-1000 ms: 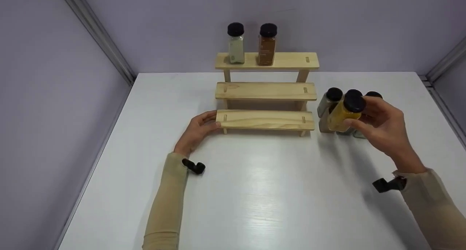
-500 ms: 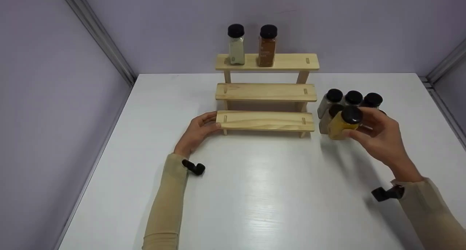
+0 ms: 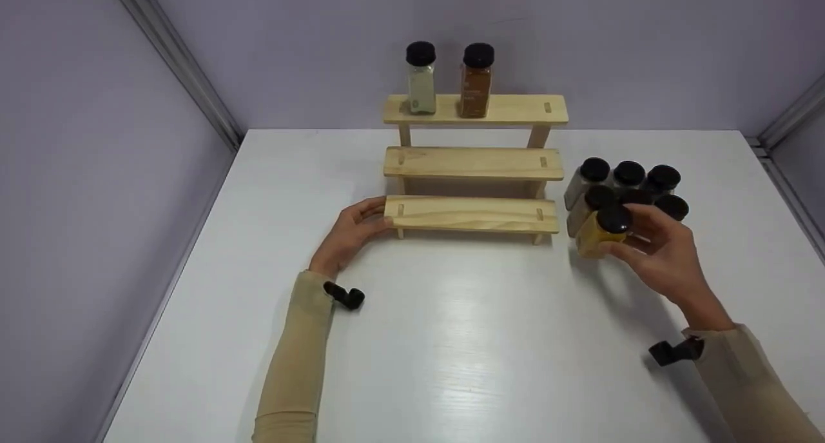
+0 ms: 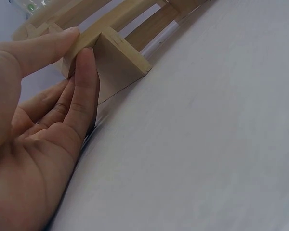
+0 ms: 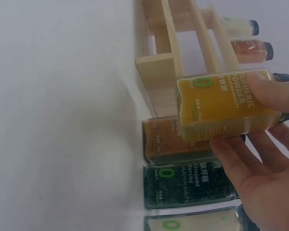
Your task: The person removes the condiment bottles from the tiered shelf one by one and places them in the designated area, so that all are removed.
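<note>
My right hand [image 3: 667, 259] grips a turmeric powder jar [image 3: 594, 238] with a black cap, thumb on one side and fingers on the other. In the right wrist view the yellow-filled jar [image 5: 212, 106] overlaps a brown-filled jar [image 5: 166, 144] behind it. Next to that stands a chopped parsley jar [image 5: 185, 185]. On the other side, my left hand [image 3: 348, 233] pinches the left end of the lowest shelf of a three-step wooden rack [image 3: 474, 214]. The left wrist view shows the thumb above that shelf [image 4: 101, 33] and fingers beneath it.
A pale-filled jar [image 3: 422, 88] and a red-brown one [image 3: 475, 89] stand on the top shelf. Several black-capped jars [image 3: 628, 172] are grouped on the white table [image 3: 425, 340] right of the rack. Walls rise behind and at both sides.
My right hand has brought the turmeric jar down and toward me, to the near side of the jar group, uncovering jars behind it. The left hand keeps its hold on the rack.
</note>
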The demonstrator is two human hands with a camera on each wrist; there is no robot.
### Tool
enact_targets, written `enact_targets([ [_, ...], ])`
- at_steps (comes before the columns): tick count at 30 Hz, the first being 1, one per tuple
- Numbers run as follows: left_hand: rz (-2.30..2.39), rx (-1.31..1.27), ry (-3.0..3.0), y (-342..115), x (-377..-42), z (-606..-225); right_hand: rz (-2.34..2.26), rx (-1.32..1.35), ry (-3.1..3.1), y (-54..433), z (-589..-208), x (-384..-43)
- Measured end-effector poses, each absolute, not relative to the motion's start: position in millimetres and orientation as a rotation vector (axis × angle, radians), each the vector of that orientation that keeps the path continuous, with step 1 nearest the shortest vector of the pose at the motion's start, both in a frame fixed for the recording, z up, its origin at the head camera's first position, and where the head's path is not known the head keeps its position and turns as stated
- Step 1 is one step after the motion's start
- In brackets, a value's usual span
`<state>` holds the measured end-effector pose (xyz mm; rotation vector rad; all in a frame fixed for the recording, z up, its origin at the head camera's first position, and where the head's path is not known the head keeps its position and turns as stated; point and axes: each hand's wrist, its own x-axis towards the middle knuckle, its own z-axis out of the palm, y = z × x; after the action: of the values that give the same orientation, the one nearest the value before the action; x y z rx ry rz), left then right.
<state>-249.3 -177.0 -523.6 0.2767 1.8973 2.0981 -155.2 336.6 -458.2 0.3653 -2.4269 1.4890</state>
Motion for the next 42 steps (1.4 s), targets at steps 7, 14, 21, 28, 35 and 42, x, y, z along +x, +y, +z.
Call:
enact_targets([
  [7, 2.108, 0.278, 1.893, -176.6, -249.3, -522.3, 1.501, 0.359, -2.442, 334.4, -468.5, -156.2],
  [14, 2.107, 0.284, 1.891, -176.5, -249.3, -523.4, 1.580, 0.360, -2.432, 334.3, -476.3, -158.0],
  [21, 2.105, 0.276, 1.902, -177.6, -249.6, -524.6, 1.599, 0.369, -2.429, 335.0, -480.2, -159.5],
  [28, 2.088, 0.282, 1.923, -177.4, -249.6, -524.6, 1.628, 0.377, -2.420, 336.5, -483.9, -160.0],
  [35, 2.088, 0.271, 1.915, -176.8, -248.5, -523.6, 1.669, 0.372, -2.412, 338.0, -485.7, -159.2],
  [42, 2.090, 0.267, 1.933, -177.2, -249.3, -525.0, 1.662, 0.381, -2.421, 337.0, -484.1, -158.3],
])
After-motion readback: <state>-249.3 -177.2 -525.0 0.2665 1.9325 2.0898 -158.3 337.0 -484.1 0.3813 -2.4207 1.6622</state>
